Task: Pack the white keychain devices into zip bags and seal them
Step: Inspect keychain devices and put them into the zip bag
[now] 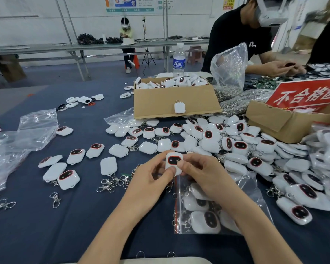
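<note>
My left hand [152, 178] and my right hand [200, 174] pinch one white keychain device [173, 161] between them, its dark red-rimmed face toward me. It hangs just above the mouth of a clear zip bag [255, 189] with a red seal strip, lying flat under my right forearm. Several white devices show inside the bag. A big heap of loose white devices [236, 145] spreads across the dark blue table to the right and behind my hands.
Loose devices [69, 179] and metal clasps [111, 184] lie to the left. Empty clear bags [13, 141] pile at the far left. Two cardboard boxes [171, 100] [271, 121] stand behind, with a water bottle [179, 60]. Another person [242, 35] works at the back right.
</note>
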Tool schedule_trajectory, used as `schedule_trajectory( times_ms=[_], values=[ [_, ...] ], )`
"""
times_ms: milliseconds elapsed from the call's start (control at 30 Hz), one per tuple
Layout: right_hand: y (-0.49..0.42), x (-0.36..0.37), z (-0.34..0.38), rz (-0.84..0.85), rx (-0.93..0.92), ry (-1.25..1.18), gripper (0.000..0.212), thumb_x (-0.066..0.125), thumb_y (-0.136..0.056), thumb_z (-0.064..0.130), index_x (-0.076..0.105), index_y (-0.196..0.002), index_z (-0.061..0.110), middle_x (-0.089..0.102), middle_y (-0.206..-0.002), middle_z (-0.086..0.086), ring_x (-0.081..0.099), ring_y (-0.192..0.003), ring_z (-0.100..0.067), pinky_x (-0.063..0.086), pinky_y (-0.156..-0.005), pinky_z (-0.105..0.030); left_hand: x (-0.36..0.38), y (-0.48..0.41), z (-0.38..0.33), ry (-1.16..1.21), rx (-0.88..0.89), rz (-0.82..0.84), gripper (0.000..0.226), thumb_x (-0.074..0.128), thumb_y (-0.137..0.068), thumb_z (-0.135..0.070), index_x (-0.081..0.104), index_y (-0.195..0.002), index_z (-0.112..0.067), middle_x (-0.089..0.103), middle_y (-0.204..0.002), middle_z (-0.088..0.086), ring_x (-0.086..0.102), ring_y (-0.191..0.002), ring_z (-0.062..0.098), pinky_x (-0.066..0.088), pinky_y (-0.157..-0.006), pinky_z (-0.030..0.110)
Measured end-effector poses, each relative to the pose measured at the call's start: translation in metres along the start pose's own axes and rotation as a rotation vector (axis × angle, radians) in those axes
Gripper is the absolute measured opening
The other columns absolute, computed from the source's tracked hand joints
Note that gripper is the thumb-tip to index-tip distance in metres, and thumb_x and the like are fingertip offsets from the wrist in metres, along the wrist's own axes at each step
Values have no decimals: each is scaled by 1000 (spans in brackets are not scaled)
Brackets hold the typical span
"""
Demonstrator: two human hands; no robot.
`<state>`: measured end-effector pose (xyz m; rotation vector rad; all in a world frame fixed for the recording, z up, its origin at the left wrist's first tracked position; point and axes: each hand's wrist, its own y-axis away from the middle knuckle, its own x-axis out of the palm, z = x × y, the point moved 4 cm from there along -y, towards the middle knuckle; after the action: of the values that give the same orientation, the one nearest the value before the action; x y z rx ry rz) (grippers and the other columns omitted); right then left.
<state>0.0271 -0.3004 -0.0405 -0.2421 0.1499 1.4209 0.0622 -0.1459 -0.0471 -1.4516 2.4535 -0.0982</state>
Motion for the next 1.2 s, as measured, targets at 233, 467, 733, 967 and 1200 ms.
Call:
schedule_trajectory(
  times_ms=[233, 467, 733, 967, 1200],
  values=[
    [1, 0, 1, 14, -5, -5, 12, 70, -94, 19, 74, -91, 29, 77, -79, 0, 67, -67, -8, 53, -67, -17, 1, -1, 3, -7, 4, -3, 35, 64, -99, -15, 69, -115, -46, 75, -101, 6, 67, -101, 32, 54, -92, 39],
    [1, 0, -1, 8, -3, -13, 12, 71, -93, 18, 73, -92, 29, 71, -64, 11, 62, -55, 1, 47, -56, -11, 1, -2, 8, -19, -19, -93, 30, 68, -96, -14, 71, -110, -41, 76, -101, -7, 71, -97, 15, 57, -92, 34],
    [1, 5, -3, 69, -9, 12, 19, 75, -89, 16, 71, -91, 34, 68, -64, 7, 49, -58, -10, 39, -55, -13, 0, -1, 11, -65, -29, -177, 25, 69, -93, -4, 62, -93, -28, 70, -104, -14, 66, -101, 7, 52, -88, 23],
    [1, 4, -2, 44, -16, -9, 16, 75, -88, 12, 71, -95, 26, 69, -67, 6, 56, -57, -8, 44, -55, -12, 0, 0, 8, -95, -27, -159, 26, 67, -95, -6, 63, -96, -31, 72, -103, -14, 66, -101, 8, 53, -91, 31],
    [1, -2, -1, 8, 20, -146, 18, 59, -100, 27, 70, -113, 24, 78, -90, 2, 73, -85, -12, 58, -76, -19, -6, -1, 5, 189, -159, -83, 29, 49, -107, -18, 72, -119, -30, 75, -94, -4, 67, -84, 15, 53, -86, 30]
  ],
)
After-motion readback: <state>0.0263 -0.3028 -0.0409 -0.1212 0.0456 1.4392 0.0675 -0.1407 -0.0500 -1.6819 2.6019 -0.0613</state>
